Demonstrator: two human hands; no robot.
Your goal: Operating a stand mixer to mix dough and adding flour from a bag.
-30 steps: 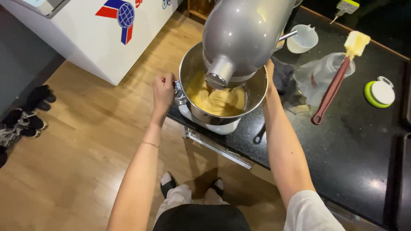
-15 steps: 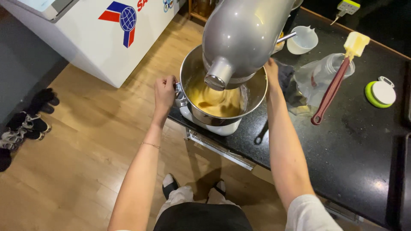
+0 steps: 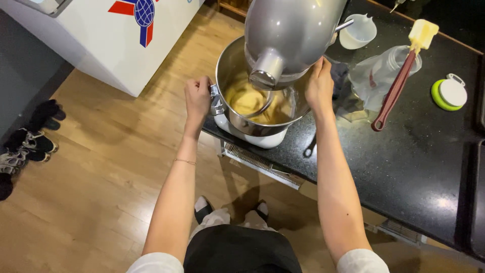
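Both forearms run up from the bottom of the view, nearly parallel, over a wooden floor (image 3: 101, 202) and the front edge of a black stone counter (image 3: 404, 167). The left arm stays out over the floor, a thin bracelet (image 3: 185, 162) at the wrist, and ends just off the counter's front left corner. The right arm crosses the front edge and lies over the dark surface.

The left hand (image 3: 198, 98) is curled shut around the handle (image 3: 216, 100) on the left side of a steel mixing bowl (image 3: 262, 124), knuckles up. The right hand (image 3: 319, 86) lies against the bowl's right rim, fingers bent over the edge; how firmly they grip cannot be told, as the mixer head hides the tips.

The bowl sits on the mixer's white base (image 3: 257, 139) at the counter's front left corner, close to the edge, with pale yellow batter (image 3: 250, 101) inside. The grey mixer head (image 3: 290, 35) hangs tilted over it.

To the right of the bowl the counter lies open along the front edge. Further back lie a red-handled spatula (image 3: 396, 86) with a pale blade, resting across a clear plastic container (image 3: 376, 73), a white cup (image 3: 357, 31), and a round green and white timer (image 3: 448, 93) near the right side. Left of the counter, a white chest appliance (image 3: 91, 45) stands beyond the floor, with shoes (image 3: 30, 136) at the far left.
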